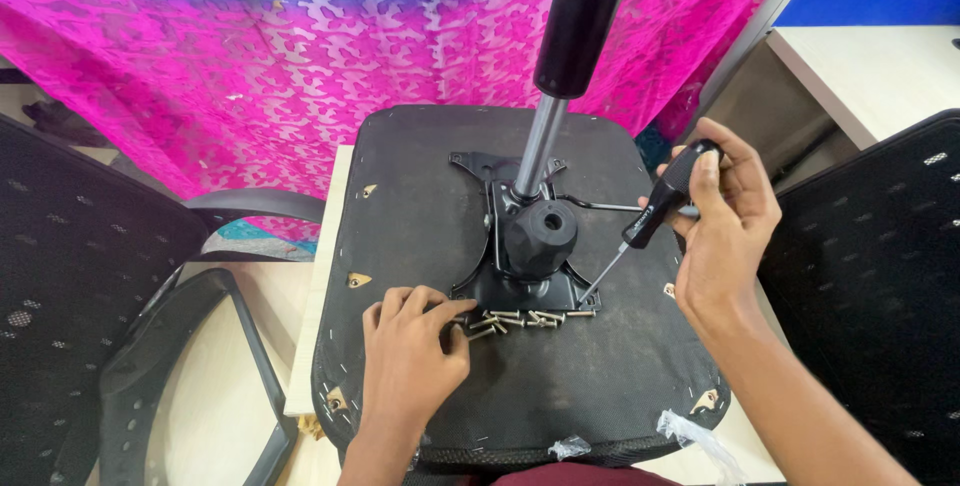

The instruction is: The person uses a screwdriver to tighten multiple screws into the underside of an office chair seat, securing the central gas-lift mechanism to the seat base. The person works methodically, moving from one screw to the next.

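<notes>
Two hands | left hand [410, 346] fingers pinching screws [520, 320] | right hand [722, 231] clamped on screwdriver [655, 211]

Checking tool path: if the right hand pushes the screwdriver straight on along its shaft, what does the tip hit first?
The right hand angles the screwdriver down-left; its tip would likely meet the black mounting plate corner, just above the loose screws. Depth is unclear.

— How many of each here?
— One upturned seat base [560, 386], one black mechanism plate [520, 286], one gas cylinder [580, 26], one screwdriver [655, 211].
— And the screws [520, 319]?
— A loose cluster; too small to count. Two hands: left [405, 346], right [725, 226].
</notes>
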